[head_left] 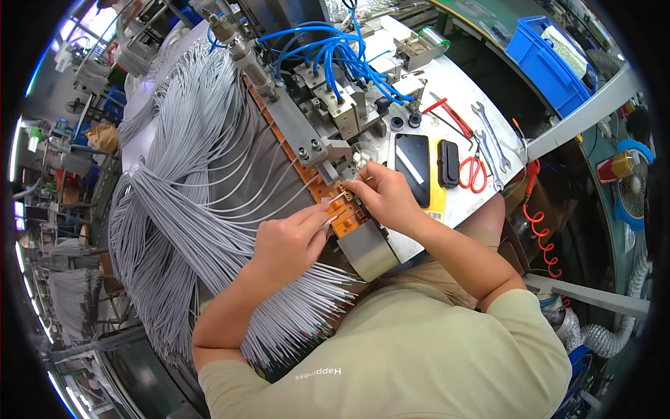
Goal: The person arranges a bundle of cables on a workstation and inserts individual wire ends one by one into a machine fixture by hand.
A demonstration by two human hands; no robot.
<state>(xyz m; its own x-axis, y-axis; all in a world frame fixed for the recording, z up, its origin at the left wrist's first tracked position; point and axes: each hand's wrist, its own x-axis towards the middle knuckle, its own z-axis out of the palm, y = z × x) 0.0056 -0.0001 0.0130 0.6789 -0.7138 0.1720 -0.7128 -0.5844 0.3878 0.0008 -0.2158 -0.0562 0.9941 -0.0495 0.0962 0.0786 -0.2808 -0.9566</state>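
We see the left hand (285,243) pinch a pale wire (331,220) at the orange block (347,225), maybe to steady it. The right hand (386,199) has its fingertips together; we can't tell on what. Grey wires (183,214) lie left, likely for easy reach.

Bright | strip lts (15,150) L edge | ctr sharp | fisheye bend, blk corners
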